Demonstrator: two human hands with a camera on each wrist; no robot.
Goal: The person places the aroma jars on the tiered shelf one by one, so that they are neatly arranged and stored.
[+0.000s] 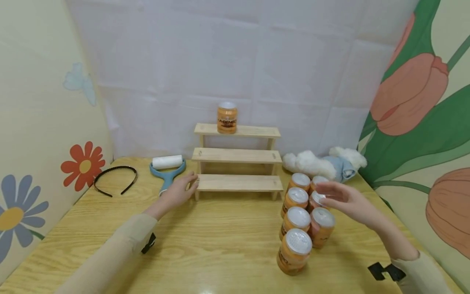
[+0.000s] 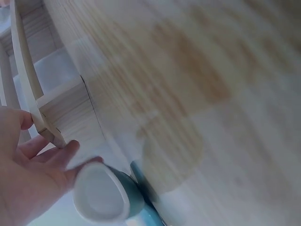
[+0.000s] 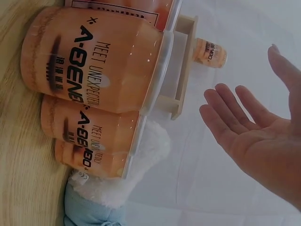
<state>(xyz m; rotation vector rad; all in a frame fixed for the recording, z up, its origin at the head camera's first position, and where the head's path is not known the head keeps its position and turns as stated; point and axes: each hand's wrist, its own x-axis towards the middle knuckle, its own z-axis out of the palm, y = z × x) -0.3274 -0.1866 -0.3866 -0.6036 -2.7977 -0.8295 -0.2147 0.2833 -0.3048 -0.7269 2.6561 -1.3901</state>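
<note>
A three-step wooden stand (image 1: 238, 183) holds one orange can (image 1: 227, 118) on its top step, left of the middle. My left hand (image 1: 179, 191) is at the left end of the lowest step; in the left wrist view its thumb and fingers (image 2: 66, 153) lie on either side of the board end (image 2: 49, 132), gripping it. To the right, several orange cans (image 1: 293, 255) with silvery lids stand upright in two rows. Above the right row hovers my right hand (image 1: 346, 202), fingers extended and apart. The right wrist view shows that palm (image 3: 263, 146) holding nothing, beside the cans (image 3: 94, 59).
A blue-handled lint roller (image 1: 167, 167) lies left of the stand, with a black headband (image 1: 116, 168) farther left. Behind the cans is a white fluffy toy (image 1: 310, 164) with light blue cloth. White cloth (image 1: 176, 61) hangs behind the wooden table (image 1: 205, 249).
</note>
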